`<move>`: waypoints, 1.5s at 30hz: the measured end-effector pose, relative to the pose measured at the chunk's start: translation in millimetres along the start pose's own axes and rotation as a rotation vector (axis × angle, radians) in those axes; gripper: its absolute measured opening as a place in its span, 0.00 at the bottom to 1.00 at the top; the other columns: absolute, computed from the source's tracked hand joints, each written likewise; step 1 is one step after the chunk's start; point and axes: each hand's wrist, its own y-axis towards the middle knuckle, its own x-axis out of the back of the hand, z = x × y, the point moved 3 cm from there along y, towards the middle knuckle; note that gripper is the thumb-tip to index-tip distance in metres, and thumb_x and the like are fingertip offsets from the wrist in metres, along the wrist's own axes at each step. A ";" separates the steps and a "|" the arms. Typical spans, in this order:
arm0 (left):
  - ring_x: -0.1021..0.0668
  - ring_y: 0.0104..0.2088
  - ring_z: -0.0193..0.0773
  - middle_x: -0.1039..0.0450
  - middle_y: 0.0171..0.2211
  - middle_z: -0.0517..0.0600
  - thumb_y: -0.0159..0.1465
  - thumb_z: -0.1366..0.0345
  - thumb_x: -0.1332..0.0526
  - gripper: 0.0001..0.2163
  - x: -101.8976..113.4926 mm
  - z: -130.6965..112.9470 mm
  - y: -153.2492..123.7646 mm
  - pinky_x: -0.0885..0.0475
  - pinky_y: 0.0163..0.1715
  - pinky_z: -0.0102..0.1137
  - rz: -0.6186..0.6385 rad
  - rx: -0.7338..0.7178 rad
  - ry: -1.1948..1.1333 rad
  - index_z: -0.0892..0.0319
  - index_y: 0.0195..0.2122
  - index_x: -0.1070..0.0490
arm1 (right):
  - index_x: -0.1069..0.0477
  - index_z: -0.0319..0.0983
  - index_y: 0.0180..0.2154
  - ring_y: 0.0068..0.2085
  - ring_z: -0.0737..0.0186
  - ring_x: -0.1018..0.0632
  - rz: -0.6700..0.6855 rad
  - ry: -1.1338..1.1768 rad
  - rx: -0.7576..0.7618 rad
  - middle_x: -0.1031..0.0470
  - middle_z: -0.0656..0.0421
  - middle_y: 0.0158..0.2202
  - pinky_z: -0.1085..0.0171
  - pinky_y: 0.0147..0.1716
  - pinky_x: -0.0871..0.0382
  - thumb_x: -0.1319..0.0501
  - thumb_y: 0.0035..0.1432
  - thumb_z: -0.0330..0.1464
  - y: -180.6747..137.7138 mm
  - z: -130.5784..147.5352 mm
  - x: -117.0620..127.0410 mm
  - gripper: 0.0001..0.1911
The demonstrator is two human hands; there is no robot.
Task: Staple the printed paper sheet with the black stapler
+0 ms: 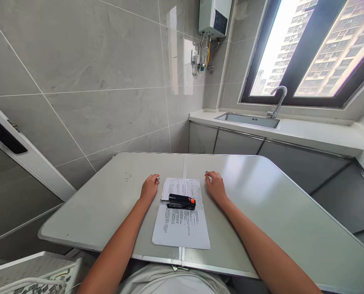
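A black stapler with an orange-red patch at its right end lies across printed paper sheets, a thin metal part sticking out at its left. Just left of the paper's top is my left hand, its fingers curled in, with a small greyish bit showing at the fingertips. My right hand rests on the table to the right of the paper. Its thumb and fingers are pinched together, and a tiny grey piece shows at the tips. What either hand holds is too small to name.
Several tiny dark bits, like loose staples, lie on the folding table at left. Behind it are a counter, a sink and a faucet. A door stands left, a white rack at lower left.
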 end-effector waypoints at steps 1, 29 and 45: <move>0.22 0.40 0.45 0.23 0.40 0.53 0.64 0.72 0.40 0.12 -0.2 0.3 1.0 0.28 0.46 0.38 0.008 -0.016 -0.010 0.55 0.44 0.20 | 0.25 0.41 0.38 0.47 0.50 0.24 0.009 0.021 0.029 0.21 0.51 0.42 0.53 0.48 0.29 0.48 0.69 0.33 -4.0 10.9 -0.3 0.13; 0.27 0.29 0.31 0.25 0.37 0.51 0.58 0.50 0.27 0.23 -13.5 -27.7 -8.1 0.24 0.29 0.30 0.273 0.176 -0.864 0.59 0.50 0.16 | 0.22 0.45 0.48 0.43 0.51 0.17 0.289 0.277 0.044 0.16 0.58 0.42 0.53 0.46 0.24 0.31 0.58 0.34 -46.6 70.6 -29.0 0.15; 0.20 0.33 0.35 0.15 0.39 0.49 0.64 0.62 0.32 0.08 -0.2 -55.4 -21.6 0.28 0.32 0.28 0.396 -0.273 -0.261 0.54 0.41 0.15 | 0.22 0.45 0.48 0.43 0.53 0.17 0.301 0.251 0.115 0.16 0.58 0.43 0.55 0.46 0.25 0.31 0.56 0.32 -49.7 67.7 -33.4 0.17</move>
